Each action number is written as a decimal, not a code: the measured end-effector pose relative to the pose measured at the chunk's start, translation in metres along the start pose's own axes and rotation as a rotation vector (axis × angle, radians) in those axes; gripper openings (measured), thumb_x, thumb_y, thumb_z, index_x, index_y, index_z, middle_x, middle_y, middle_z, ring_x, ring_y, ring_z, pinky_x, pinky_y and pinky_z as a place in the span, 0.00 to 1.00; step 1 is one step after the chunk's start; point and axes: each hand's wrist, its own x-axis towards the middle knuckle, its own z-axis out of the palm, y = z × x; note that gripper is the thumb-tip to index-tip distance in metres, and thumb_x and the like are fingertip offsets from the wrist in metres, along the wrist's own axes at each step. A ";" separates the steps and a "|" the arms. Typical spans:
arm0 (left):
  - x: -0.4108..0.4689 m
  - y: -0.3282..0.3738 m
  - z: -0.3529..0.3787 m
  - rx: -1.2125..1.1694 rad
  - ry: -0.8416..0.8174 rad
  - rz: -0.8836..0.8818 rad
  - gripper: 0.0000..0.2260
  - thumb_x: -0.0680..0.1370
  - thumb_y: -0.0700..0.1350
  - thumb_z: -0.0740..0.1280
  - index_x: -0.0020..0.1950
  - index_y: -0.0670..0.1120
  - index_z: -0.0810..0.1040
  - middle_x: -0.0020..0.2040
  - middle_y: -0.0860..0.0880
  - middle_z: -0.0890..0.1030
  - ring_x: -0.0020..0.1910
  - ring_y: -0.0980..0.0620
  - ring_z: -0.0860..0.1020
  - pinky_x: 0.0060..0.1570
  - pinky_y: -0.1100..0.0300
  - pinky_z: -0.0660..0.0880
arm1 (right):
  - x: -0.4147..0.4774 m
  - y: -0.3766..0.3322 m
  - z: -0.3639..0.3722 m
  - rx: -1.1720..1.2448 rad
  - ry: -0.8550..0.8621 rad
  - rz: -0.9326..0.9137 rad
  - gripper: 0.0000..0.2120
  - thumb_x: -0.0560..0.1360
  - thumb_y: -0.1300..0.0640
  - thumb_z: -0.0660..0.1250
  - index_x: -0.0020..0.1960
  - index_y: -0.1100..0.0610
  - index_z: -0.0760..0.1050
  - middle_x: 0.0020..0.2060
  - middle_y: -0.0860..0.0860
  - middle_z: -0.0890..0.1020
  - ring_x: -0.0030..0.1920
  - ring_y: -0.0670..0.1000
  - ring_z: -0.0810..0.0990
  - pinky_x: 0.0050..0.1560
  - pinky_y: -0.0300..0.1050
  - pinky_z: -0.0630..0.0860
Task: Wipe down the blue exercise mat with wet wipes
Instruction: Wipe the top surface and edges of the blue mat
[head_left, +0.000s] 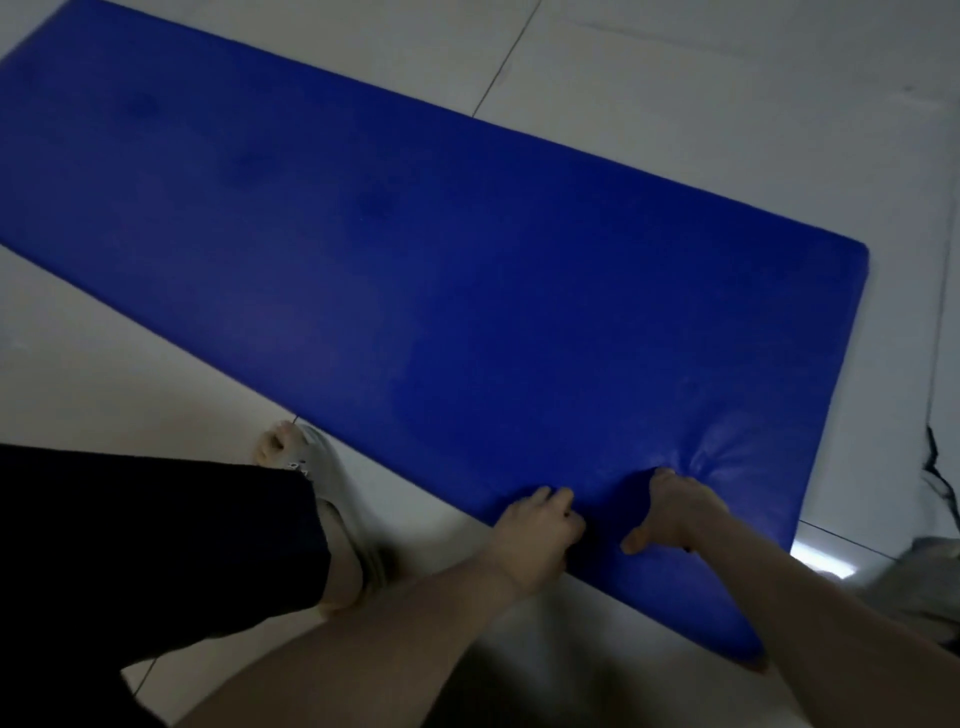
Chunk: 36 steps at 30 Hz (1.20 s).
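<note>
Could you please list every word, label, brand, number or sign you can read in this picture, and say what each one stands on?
No text here can be read.
On the grey slipper: a few small dark marks on the strap, too blurred to read.
On the blue mat: no print or label shows.

Smooth blue mat (467, 270) with a faint vinyl-like sheen, creasing softly; glossy pale floor tiles (701, 78); a rubbery grey slipper (337, 499).

pale tiled floor (675, 78) | grey slipper (319, 449) on foot | dark trouser leg (156, 545) at left
</note>
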 end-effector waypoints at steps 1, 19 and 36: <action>-0.003 -0.011 -0.005 0.029 0.010 -0.007 0.07 0.78 0.43 0.68 0.55 0.44 0.75 0.58 0.45 0.69 0.56 0.43 0.70 0.44 0.48 0.69 | 0.001 -0.001 0.000 -0.003 -0.003 -0.004 0.62 0.58 0.37 0.82 0.78 0.61 0.53 0.68 0.58 0.72 0.60 0.57 0.78 0.54 0.54 0.82; -0.037 -0.138 -0.037 -0.174 0.406 -0.710 0.09 0.79 0.45 0.70 0.46 0.46 0.71 0.53 0.46 0.72 0.47 0.44 0.75 0.47 0.50 0.74 | -0.013 -0.001 -0.006 -0.091 0.005 -0.055 0.42 0.58 0.36 0.82 0.61 0.56 0.67 0.51 0.50 0.75 0.48 0.52 0.79 0.49 0.49 0.81; -0.031 -0.036 0.001 0.087 0.003 0.071 0.11 0.79 0.39 0.64 0.61 0.46 0.76 0.59 0.46 0.70 0.55 0.45 0.70 0.52 0.47 0.75 | -0.009 -0.010 -0.017 -0.132 -0.024 -0.050 0.38 0.58 0.36 0.83 0.54 0.54 0.67 0.42 0.49 0.76 0.45 0.52 0.79 0.48 0.49 0.81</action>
